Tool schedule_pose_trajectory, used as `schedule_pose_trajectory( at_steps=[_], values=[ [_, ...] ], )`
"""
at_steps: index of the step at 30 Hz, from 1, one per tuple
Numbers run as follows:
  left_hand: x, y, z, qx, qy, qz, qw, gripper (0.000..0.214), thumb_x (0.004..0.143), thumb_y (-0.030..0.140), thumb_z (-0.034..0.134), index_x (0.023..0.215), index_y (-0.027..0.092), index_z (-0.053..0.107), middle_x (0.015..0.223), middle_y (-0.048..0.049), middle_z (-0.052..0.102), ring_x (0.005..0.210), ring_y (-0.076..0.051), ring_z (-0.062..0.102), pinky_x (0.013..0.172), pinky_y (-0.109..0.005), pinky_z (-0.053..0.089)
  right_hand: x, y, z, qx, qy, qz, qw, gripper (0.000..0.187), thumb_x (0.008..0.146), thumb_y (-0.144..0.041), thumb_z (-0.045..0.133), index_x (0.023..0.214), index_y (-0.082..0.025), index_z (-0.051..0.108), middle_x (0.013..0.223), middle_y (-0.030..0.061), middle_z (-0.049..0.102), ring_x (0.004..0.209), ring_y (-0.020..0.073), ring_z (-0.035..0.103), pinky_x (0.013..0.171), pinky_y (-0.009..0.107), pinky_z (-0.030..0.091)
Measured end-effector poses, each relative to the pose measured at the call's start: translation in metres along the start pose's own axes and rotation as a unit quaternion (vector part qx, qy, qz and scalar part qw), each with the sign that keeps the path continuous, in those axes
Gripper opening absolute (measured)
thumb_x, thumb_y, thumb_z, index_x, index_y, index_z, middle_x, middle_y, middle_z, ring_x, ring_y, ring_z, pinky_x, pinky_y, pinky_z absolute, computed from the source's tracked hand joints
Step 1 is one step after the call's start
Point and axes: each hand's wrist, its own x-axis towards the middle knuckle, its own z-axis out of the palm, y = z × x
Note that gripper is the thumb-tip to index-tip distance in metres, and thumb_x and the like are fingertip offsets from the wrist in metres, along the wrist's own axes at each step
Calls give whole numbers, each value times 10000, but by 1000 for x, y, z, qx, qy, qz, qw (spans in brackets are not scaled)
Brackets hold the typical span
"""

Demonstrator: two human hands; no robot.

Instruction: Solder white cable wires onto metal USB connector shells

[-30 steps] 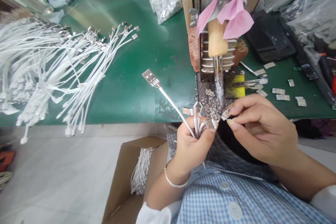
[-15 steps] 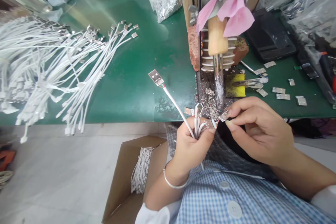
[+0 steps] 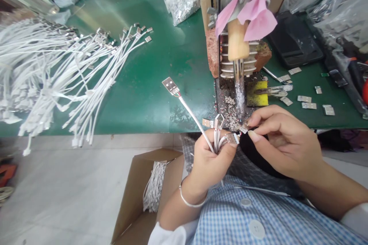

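Several white USB cables [image 3: 196, 119] are bunched in my left hand [image 3: 214, 157], its fingers closed round them. One cable sticks out up and left, ending in a metal USB plug [image 3: 170, 85] with thin coloured wires at its base. My right hand [image 3: 287, 141] pinches a small metal USB connector [image 3: 244, 127] between thumb and fingers, at the wire end of a cable from the left hand. Just above that connector is the tip of a soldering iron [image 3: 239, 92], fixed pointing down in a stand; whether they touch I cannot tell.
A large pile of white cables [image 3: 94, 72] covers the green table's left side. Loose connectors [image 3: 309, 105], a yellow sponge [image 3: 258, 93] and tweezers lie to the right, near a black scale-like device [image 3: 296, 40]. Below, a cardboard box [image 3: 135, 195] holds more cables. Bagged metal parts [image 3: 182, 2] stand behind.
Both hands stay almost in place. The connector in my right hand has tilted and shifted very slightly near the iron's tip; the view has moved a little.
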Motion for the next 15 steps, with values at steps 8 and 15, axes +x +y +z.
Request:
schedule_pose_trajectory(
  at_steps=[8,15],
  values=[
    [-5,-5,-2,-9,-4,5,1000,136,843,256,700,739,181,652,532,52,472,459,-71,400,452,-190,375,-2,-2,0,29,-23,12,999,172,811,-48,611,857,-205,560,955,30,615,861,129,635,758,272,546],
    [-21,-7,-30,-26,-45,-83,995,178,825,309,749,739,171,677,661,-37,680,627,-156,625,606,-253,513,-4,-7,-26,61,-94,4,994,144,857,-66,556,872,-208,551,912,29,669,815,116,666,699,243,553]
  ],
)
